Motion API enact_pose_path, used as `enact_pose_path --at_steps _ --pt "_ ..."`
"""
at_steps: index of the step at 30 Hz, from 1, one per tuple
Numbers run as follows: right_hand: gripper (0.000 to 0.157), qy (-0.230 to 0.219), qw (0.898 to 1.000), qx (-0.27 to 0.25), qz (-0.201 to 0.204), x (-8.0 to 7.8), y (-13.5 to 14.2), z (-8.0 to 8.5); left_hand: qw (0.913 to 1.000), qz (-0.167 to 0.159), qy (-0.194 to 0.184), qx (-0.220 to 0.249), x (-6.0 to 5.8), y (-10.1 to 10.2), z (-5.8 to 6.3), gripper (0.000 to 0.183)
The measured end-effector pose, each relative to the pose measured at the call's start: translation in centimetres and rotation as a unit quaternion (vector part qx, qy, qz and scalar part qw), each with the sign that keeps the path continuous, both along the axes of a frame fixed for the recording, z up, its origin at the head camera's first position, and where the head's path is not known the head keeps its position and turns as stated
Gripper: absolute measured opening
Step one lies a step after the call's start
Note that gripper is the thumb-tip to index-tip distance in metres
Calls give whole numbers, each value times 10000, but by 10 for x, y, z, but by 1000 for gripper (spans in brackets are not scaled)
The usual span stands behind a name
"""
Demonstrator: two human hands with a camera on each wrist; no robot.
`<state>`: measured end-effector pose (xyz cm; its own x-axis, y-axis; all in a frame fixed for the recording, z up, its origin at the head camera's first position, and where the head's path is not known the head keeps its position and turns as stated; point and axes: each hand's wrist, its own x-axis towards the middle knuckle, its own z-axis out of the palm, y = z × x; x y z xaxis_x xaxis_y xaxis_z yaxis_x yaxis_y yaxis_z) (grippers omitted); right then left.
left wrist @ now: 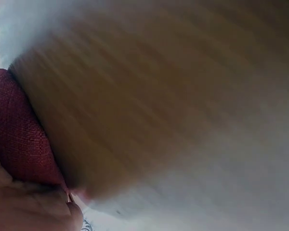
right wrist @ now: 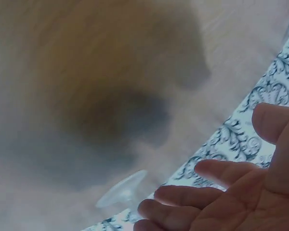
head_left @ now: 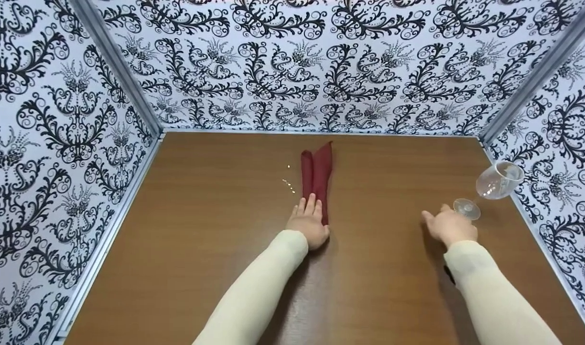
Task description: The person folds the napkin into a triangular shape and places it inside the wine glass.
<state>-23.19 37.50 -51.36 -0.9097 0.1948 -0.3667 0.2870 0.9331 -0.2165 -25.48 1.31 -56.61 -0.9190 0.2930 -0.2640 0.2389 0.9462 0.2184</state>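
Observation:
A folded dark red cloth napkin (head_left: 323, 165) lies lengthwise near the middle of the wooden table. My left hand (head_left: 307, 227) rests on its near end with straight fingers. In the left wrist view, the napkin's woven cloth (left wrist: 21, 134) shows beside the palm (left wrist: 29, 207). A clear stemmed wine glass (head_left: 496, 184) stands upright toward the table's right side. My right hand (head_left: 450, 227) is beside its round foot, holding nothing, fingers loosely extended. The right wrist view has the glass foot (right wrist: 123, 190) just beyond the fingertips.
White panels with black scroll patterns (head_left: 292, 72) enclose the brown table (head_left: 215, 215) at the back and both sides. Metal posts (head_left: 120, 67) mark the corners. The glass is close to the right panel.

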Motion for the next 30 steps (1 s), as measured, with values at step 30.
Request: enact_pose_path --at_steps 30 --pt "110 -413 9957 -619 -546 -14 43 -18 9993 255 -237 155 -1 -22 -2 80"
